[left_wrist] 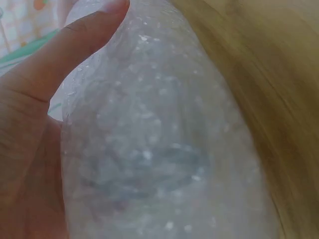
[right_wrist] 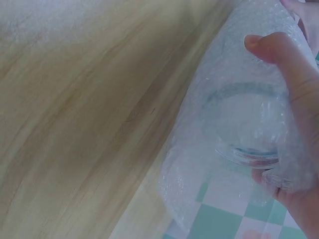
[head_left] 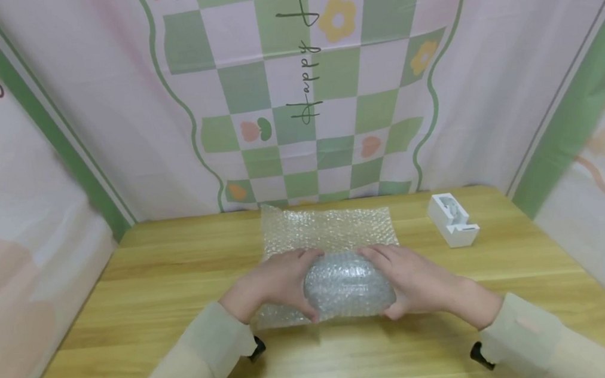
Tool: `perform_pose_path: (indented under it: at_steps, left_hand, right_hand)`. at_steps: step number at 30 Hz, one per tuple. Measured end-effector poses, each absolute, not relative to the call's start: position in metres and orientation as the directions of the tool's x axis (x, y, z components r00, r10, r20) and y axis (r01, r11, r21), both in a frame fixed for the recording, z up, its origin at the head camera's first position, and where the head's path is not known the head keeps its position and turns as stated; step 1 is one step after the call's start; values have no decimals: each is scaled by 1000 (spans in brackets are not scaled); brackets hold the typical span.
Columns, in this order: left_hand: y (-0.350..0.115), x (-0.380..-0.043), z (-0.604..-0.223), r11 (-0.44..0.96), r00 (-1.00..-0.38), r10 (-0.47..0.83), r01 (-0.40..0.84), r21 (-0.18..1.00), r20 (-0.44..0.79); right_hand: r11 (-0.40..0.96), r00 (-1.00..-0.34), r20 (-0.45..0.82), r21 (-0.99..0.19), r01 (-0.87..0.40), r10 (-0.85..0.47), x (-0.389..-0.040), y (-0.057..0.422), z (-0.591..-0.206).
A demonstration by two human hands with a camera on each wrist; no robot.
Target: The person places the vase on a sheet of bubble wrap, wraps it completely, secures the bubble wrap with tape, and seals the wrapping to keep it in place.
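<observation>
A clear glass vessel (right_wrist: 249,149), its round rim showing through the plastic, lies on its side rolled in bubble wrap (head_left: 348,284). My left hand (head_left: 286,283) grips the left end of this roll, thumb on the near side and fingers over the far side. At the opposite end my right hand (head_left: 410,278) holds it the same way. In the left wrist view the left thumb (left_wrist: 75,47) lies along the wrap. The right wrist view has the right thumb (right_wrist: 279,52) pressed against the layers. A flat stretch of bubble wrap (head_left: 327,229) extends behind the roll.
A white tape dispenser (head_left: 452,221) with a tape roll stands at the right rear of the wooden table (head_left: 178,248). Behind the table's back edge hangs a green-and-white checked cloth (head_left: 300,159), with printed cloth at both sides.
</observation>
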State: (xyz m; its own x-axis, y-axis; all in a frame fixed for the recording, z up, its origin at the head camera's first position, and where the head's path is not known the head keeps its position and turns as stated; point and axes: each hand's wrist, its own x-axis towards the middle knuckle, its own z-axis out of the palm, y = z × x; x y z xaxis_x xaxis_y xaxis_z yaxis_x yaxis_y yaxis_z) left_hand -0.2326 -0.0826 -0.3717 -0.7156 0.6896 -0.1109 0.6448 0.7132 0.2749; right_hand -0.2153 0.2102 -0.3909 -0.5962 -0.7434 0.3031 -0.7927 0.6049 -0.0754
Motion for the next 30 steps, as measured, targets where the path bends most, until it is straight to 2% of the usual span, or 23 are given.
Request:
perform_pose_path:
  at_steps: [11, 15, 25, 30]
  left_hand:
    - [-79, -239, -369, 719, -711, 684, 618, 317, -164]
    - [-78, -242, -370, 724, -711, 680, 611, 321, -178]
    - [-82, -249, -371, 691, -679, 699, 561, 456, -224]
    - [-83, -251, -368, 700, -671, 692, 533, 476, -266]
  right_hand:
    - [640, -673, 217, -208, -740, -708, -217, 211, -388]
    - [635, -677, 192, -242, -734, -710, -217, 212, -386]
    - [633, -688, 71, -333, -699, -722, -220, 214, -378]
    - [620, -679, 49, -364, -695, -733, -222, 215, -376]
